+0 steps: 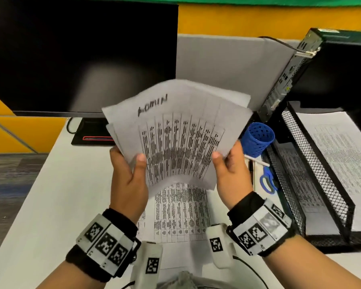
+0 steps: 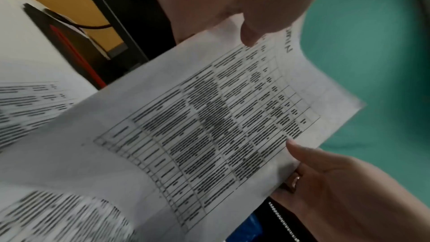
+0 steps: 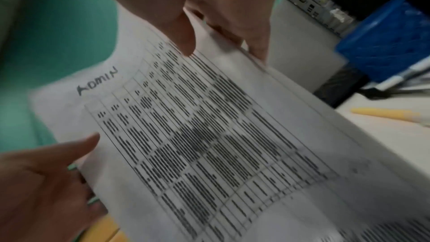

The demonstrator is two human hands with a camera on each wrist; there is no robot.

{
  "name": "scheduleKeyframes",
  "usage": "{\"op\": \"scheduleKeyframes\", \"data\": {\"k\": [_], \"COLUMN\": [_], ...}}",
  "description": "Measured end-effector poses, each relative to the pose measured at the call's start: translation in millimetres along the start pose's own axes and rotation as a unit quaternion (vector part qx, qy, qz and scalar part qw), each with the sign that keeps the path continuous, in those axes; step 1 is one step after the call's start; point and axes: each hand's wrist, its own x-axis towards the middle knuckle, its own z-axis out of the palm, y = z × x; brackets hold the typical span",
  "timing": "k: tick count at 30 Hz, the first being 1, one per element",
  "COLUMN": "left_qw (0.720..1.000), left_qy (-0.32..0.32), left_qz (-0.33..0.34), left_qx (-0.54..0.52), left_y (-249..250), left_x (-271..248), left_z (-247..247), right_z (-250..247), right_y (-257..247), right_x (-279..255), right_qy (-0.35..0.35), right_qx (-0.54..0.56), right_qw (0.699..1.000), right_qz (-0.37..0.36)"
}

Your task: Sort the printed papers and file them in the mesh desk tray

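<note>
I hold a small sheaf of printed papers point(image 1: 175, 132) up over the desk; the top sheet is a table headed "ADMIN" by hand. My left hand point(image 1: 131, 163) pinches its left edge, thumb on the front and fingers behind. On the right edge my right hand point(image 1: 225, 159) pinches it the same way. The left wrist view shows the papers point(image 2: 209, 126) under my left hand point(image 2: 251, 30), and the right wrist view shows the papers point(image 3: 209, 135) under my right hand point(image 3: 223, 49). Another printed sheet point(image 1: 179, 215) lies flat on the desk below. The black mesh desk tray point(image 1: 321, 174) stands at the right with papers on both tiers.
A dark monitor point(image 1: 81, 55) stands behind the papers. A blue mesh pen cup point(image 1: 257, 138), blue scissors point(image 1: 267, 182) and a small desktop computer point(image 1: 290, 69) sit between the papers and the tray. A yellow pen point(image 3: 384, 112) lies on the white desk point(image 1: 50, 205).
</note>
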Motion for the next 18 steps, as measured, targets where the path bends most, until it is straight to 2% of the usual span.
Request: {"op": "scheduleKeyframes", "data": {"k": [3, 8, 12, 15, 18], "left_qw": [0.999, 0.995, 0.988, 0.982, 0.976], "left_qy": [-0.011, -0.013, 0.022, 0.043, 0.044], "left_qz": [-0.045, -0.097, -0.154, -0.184, -0.201], "left_qx": [0.015, 0.028, 0.025, -0.017, -0.075], "left_y": [-14, -26, -35, -33, -29], "left_x": [-3, 1, 10, 12, 12], "left_z": [-1, 5, 4, 0, -4], "right_z": [-1, -3, -9, -19, -32], "right_y": [19, 34, 32, 27, 28], "right_x": [-1, 3, 5, 1, -9], "right_qy": [-0.018, -0.011, 0.004, 0.004, -0.042], "right_qx": [-0.033, -0.12, -0.092, -0.075, -0.072], "right_qw": [0.998, 0.99, 0.992, 0.994, 0.988], "right_qz": [0.054, 0.072, 0.082, 0.085, 0.13]}}
